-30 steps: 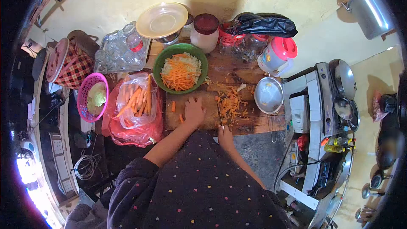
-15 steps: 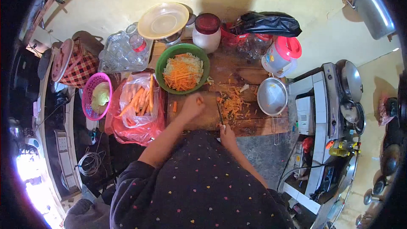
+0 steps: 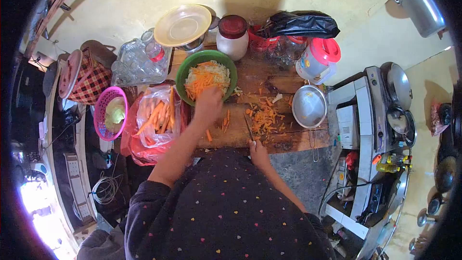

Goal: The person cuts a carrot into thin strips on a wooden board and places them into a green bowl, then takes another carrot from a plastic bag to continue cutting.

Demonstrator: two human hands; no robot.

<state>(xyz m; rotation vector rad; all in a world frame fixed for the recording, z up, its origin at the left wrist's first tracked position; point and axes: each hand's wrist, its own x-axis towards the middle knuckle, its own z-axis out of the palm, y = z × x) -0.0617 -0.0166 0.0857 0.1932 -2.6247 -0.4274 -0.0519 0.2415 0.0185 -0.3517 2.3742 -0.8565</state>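
Nearest the body, the right hand point(image 3: 258, 153) is clenched round a knife point(image 3: 249, 129), its blade pointing away across the wooden board point(image 3: 236, 137). Just right of the blade lies a heap of cut carrot point(image 3: 262, 115), with a metal strainer point(image 3: 308, 107) beside it. A bag of whole carrots point(image 3: 156, 115) crowds the board's left edge. Farther out, the left hand point(image 3: 208, 102) hovers, fingers curled, over the near rim of the green bowl point(image 3: 180, 74) of shredded carrot and cabbage; whether it grips anything cannot be told.
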